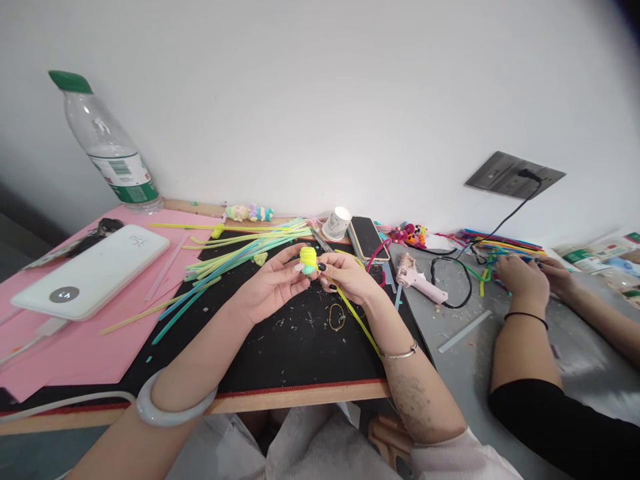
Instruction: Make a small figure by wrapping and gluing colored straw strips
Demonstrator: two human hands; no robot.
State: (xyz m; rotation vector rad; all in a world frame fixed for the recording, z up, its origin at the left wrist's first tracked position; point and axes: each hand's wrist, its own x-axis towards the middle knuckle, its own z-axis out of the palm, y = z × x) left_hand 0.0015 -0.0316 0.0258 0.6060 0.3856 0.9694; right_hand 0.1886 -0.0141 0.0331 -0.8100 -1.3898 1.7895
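A small coiled pipe-cleaner piece [309, 256], bright yellow above and mint green below, is held up over the black mat. My left hand [273, 281] pinches it from the left between thumb and fingers. On the other side, my right hand [346, 275] has its thumb and fingertips closed at the piece's lower right edge. A long yellow pipe cleaner [361, 321] runs from beneath my right hand down toward the wrist. Behind both hands lies a loose bunch of yellow, green and blue pipe cleaners [240, 250]. Scissors [321, 240] lie partly hidden behind the fingers.
A paper cup [337, 223] and a phone [369, 238] stand at the back. Left are a power bank [93, 270] and a bottle [113, 147]. A pink glue gun [420, 280], its cord and a glue stick [465, 331] lie right, near another person's hands [525, 277].
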